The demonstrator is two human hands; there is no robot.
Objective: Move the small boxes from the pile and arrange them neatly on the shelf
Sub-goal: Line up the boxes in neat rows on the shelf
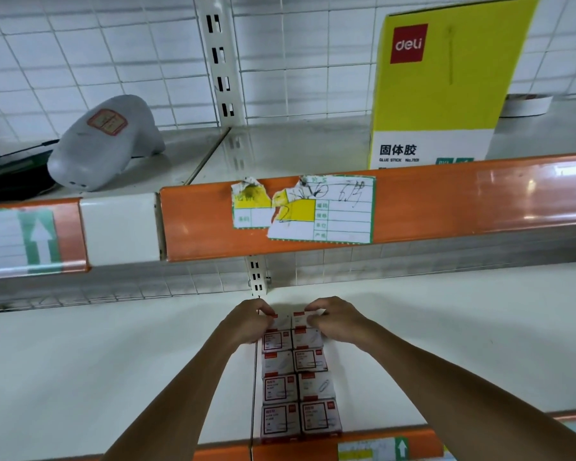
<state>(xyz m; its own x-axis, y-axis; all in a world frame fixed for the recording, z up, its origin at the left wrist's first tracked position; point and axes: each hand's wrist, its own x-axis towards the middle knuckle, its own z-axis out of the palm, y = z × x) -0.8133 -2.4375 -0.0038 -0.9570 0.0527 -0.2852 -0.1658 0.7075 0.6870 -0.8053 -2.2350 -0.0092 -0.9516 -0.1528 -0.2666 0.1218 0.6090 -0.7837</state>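
On the lower shelf [446, 344], two columns of small red-and-white boxes [298, 387] are arranged near to far, the far left box [281, 321] being pinched by the left hand [246, 322] and the far right box [300, 319] by the right hand [338, 319], while a yellow "deli" carton [446, 81] marked "GLUE STICK" is seen above right.

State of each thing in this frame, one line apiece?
left hand: fingers pinching the rearmost left box
right hand: fingers pinching the rearmost right box
small boxes: two neat columns on the lower shelf
glue stick carton: upright on the upper shelf
barcode scanner: lying on the upper shelf
price label: torn
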